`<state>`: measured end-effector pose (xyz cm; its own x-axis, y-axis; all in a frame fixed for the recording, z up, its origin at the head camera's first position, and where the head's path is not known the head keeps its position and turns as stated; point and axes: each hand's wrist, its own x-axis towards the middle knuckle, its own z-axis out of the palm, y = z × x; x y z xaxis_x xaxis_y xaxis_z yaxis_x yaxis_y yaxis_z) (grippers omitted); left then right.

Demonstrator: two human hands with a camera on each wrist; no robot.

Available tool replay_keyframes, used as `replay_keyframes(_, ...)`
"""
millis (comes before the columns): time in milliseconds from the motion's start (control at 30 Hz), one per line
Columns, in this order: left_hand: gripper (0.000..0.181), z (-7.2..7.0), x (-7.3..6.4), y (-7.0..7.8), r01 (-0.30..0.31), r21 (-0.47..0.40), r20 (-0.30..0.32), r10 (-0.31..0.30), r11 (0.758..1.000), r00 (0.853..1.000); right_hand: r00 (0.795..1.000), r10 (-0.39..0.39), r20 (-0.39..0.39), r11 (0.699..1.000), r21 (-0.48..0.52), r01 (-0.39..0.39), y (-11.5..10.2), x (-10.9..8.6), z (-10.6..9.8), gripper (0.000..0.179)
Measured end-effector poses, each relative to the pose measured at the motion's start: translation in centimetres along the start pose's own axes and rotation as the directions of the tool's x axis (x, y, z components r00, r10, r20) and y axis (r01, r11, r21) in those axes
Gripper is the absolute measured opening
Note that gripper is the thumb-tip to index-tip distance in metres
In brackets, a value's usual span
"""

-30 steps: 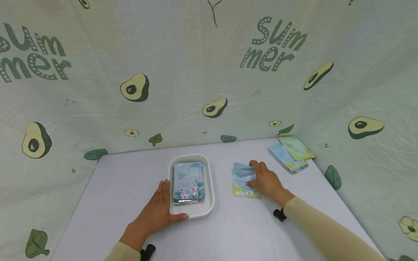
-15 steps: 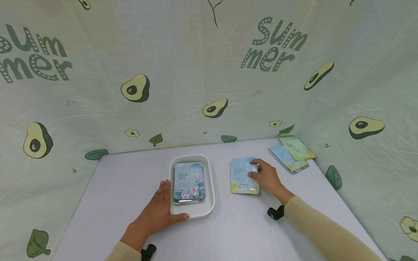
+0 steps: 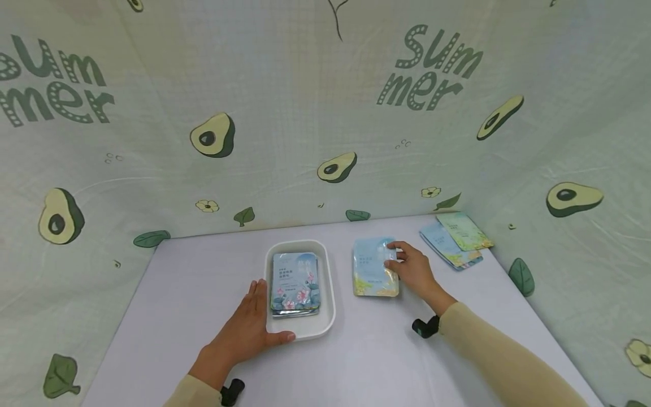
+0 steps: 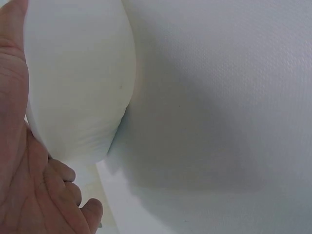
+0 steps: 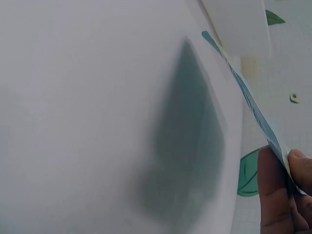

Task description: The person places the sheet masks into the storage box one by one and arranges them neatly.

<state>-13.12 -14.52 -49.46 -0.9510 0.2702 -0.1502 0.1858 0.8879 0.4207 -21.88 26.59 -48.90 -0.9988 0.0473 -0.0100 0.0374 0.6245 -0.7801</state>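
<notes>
My hands are well apart. With my right hand [image 3: 418, 276] I pinch a light blue packet [image 3: 371, 271] by its right edge, thumb on one face and fingers on the other; the right wrist view shows it raised off the white table [image 3: 203, 277], its shadow cast below. It is to the right of the white tray [image 3: 307, 328] and does not touch it. My left hand [image 3: 244, 327] rests with straight fingers against the tray's left wall, the thumb stretched along the near rim. In the tray lies a stack of packets [image 3: 295, 282], the top one blue with pink flowers, a silvery edge showing on the near side. At the table's far right, a green packet [image 3: 464, 230] overlaps some blue packets [image 3: 443, 243]. Beyond the far edge hangs a pale cloth [image 3: 274, 85] printed with avocados and leaves.
</notes>
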Motion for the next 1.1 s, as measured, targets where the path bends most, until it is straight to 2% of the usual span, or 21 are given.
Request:
replay_keyframes(200,0.146,-0.1,0.0,0.1,-0.009,0.038,-0.007,0.009,0.999,1.000,1.000,-0.022,0.001,1.000,0.019,0.022,-1.2,0.2,0.2,0.043)
replay_keyframes(367,0.147,-0.2,0.0,0.0,-0.027,0.090,-0.013,0.028,0.996,1.000,1.000,0.000,0.004,0.999,0.032,0.000,-2.3,0.4,0.3,0.041)
replay_keyframes(567,0.146,-0.3,0.0,0.1,-0.031,0.097,-0.015,0.032,0.995,0.999,1.000,0.010,0.007,0.998,0.062,-0.011,-3.3,0.6,0.5,0.041)
replay_keyframes(800,0.145,-0.4,0.1,0.3,-0.025,0.101,-0.008,0.026,0.995,1.000,1.000,-0.011,0.017,0.994,0.112,0.009,-4.5,0.7,0.6,0.042)
replay_keyframes(1100,0.145,-0.2,0.1,0.1,-0.017,0.121,-0.007,0.018,0.992,1.000,0.999,-0.050,0.016,0.974,0.223,0.045,-6.5,1.1,1.4,0.043)
